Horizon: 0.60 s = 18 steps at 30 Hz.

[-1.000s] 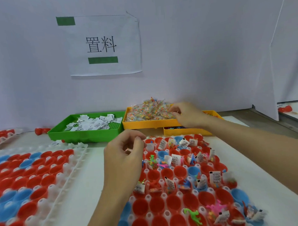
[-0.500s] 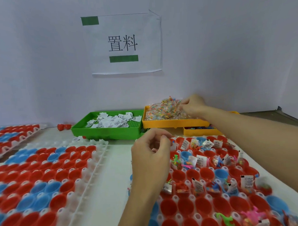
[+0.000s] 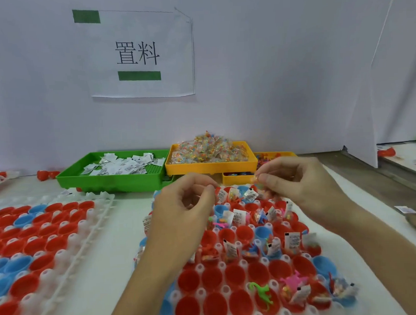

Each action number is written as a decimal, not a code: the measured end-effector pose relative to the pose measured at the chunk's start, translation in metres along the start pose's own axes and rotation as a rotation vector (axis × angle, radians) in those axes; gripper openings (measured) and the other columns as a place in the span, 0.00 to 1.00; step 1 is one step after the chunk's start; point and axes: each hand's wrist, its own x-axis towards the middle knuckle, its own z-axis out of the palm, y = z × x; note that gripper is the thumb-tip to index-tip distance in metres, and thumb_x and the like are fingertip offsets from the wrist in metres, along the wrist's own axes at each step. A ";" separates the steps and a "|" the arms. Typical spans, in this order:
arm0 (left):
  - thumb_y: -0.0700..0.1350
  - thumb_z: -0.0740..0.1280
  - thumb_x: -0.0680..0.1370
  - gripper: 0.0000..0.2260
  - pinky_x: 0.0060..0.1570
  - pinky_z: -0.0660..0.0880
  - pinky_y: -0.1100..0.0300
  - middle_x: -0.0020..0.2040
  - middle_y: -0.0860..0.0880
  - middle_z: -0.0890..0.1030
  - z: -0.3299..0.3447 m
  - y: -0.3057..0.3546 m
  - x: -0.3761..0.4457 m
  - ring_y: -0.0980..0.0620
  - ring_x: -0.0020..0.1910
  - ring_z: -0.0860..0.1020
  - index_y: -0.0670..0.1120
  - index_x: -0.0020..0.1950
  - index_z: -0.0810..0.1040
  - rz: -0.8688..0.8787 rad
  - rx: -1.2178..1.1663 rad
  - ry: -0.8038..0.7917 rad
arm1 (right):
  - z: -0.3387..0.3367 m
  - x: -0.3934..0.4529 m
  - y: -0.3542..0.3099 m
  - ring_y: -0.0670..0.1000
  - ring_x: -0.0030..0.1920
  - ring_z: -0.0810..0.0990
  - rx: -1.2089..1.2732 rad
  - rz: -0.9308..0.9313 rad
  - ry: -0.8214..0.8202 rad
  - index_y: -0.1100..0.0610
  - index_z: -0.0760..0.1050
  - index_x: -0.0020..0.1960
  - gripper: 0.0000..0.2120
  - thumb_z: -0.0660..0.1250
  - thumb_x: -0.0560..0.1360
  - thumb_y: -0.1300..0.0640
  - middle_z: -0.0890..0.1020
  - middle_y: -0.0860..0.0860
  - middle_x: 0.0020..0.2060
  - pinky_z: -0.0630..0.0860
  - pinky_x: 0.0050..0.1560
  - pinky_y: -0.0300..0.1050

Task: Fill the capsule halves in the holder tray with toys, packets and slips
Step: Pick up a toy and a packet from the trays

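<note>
The right hand (image 3: 304, 184) is raised above the far rows of the holder tray (image 3: 233, 290), thumb and forefinger pressed together on a small clear packet (image 3: 256, 178) with orange contents. The remaining fingers are curled loosely behind the pinch. The left hand (image 3: 180, 217) is level with it, just to its left and apart from it. Its thumb and forefinger tips meet; whether anything lies between them cannot be told.

Directly below both hands, the holder tray sits on the desk (image 3: 115, 243) with red and blue capsule halves (image 3: 212, 278) seated in its white sockets. The halves beneath and just beyond the hands contain printed slips (image 3: 238, 217), packets and small toys. The rows nearer the person, below the wrists, are mostly bare red halves. At the near right of the tray, a green toy figure (image 3: 262, 294) and a pink toy figure (image 3: 294, 280) lie in neighbouring halves.

Beyond the hands, against the wall, stands a yellow bin (image 3: 212, 167) heaped with clear packets of coloured pieces. A second yellow bin (image 3: 238, 178), partly under the first and hidden in part by the right hand, holds loose coloured pieces. To the left of the yellow bins, a green bin (image 3: 108, 182) holds white printed slips.

Left of the left hand, well apart from it, a second tray (image 3: 91, 222) carries red and blue halves. Above the bins, a paper sign (image 3: 139, 56) is fixed to the wall with green tape.
</note>
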 end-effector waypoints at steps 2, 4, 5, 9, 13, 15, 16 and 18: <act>0.40 0.69 0.77 0.06 0.34 0.76 0.54 0.35 0.47 0.82 0.005 0.002 -0.003 0.49 0.33 0.80 0.51 0.44 0.83 0.007 -0.014 -0.109 | 0.007 -0.013 -0.001 0.51 0.34 0.85 0.042 -0.017 -0.053 0.55 0.83 0.48 0.10 0.73 0.69 0.53 0.86 0.53 0.36 0.80 0.38 0.37; 0.42 0.73 0.76 0.06 0.35 0.78 0.55 0.37 0.49 0.83 0.012 0.003 -0.006 0.49 0.35 0.82 0.54 0.46 0.82 0.007 0.005 -0.207 | 0.014 -0.016 -0.001 0.52 0.34 0.85 0.075 -0.043 -0.084 0.57 0.82 0.48 0.10 0.73 0.69 0.54 0.86 0.54 0.36 0.80 0.38 0.38; 0.42 0.74 0.75 0.07 0.36 0.78 0.55 0.38 0.51 0.84 0.014 0.002 -0.007 0.49 0.35 0.82 0.54 0.47 0.82 0.019 0.031 -0.222 | 0.016 -0.017 -0.002 0.52 0.34 0.85 0.088 -0.054 -0.102 0.57 0.82 0.48 0.09 0.73 0.69 0.54 0.86 0.54 0.36 0.80 0.38 0.38; 0.38 0.75 0.73 0.09 0.39 0.81 0.50 0.39 0.51 0.85 0.019 0.000 -0.008 0.48 0.36 0.83 0.52 0.45 0.82 0.053 0.054 -0.208 | 0.023 -0.020 0.000 0.52 0.35 0.85 0.122 -0.074 -0.148 0.58 0.81 0.45 0.01 0.73 0.74 0.61 0.86 0.54 0.36 0.79 0.38 0.37; 0.35 0.75 0.71 0.10 0.37 0.80 0.53 0.35 0.46 0.84 0.017 -0.002 -0.007 0.45 0.34 0.84 0.51 0.42 0.82 0.016 0.005 -0.147 | 0.028 -0.020 0.000 0.51 0.36 0.86 0.089 -0.077 -0.126 0.57 0.82 0.46 0.02 0.71 0.76 0.62 0.86 0.53 0.36 0.79 0.38 0.37; 0.35 0.76 0.71 0.09 0.36 0.81 0.48 0.33 0.46 0.83 0.018 -0.004 -0.006 0.44 0.33 0.83 0.49 0.41 0.82 0.006 0.032 -0.124 | 0.029 -0.021 -0.001 0.50 0.36 0.86 0.071 -0.094 -0.114 0.56 0.83 0.47 0.03 0.70 0.77 0.60 0.86 0.52 0.36 0.79 0.38 0.36; 0.36 0.76 0.72 0.09 0.36 0.81 0.47 0.32 0.45 0.83 0.018 -0.005 -0.006 0.43 0.32 0.83 0.49 0.40 0.82 0.005 0.041 -0.121 | 0.028 -0.021 0.000 0.49 0.36 0.86 0.049 -0.103 -0.111 0.56 0.83 0.47 0.03 0.70 0.77 0.59 0.86 0.52 0.36 0.79 0.38 0.36; 0.35 0.76 0.72 0.09 0.36 0.80 0.47 0.32 0.46 0.83 0.019 -0.006 -0.006 0.44 0.31 0.83 0.48 0.38 0.81 0.007 0.044 -0.138 | 0.027 -0.021 0.000 0.49 0.35 0.85 0.012 -0.107 -0.118 0.57 0.84 0.47 0.04 0.70 0.77 0.60 0.86 0.52 0.35 0.79 0.38 0.36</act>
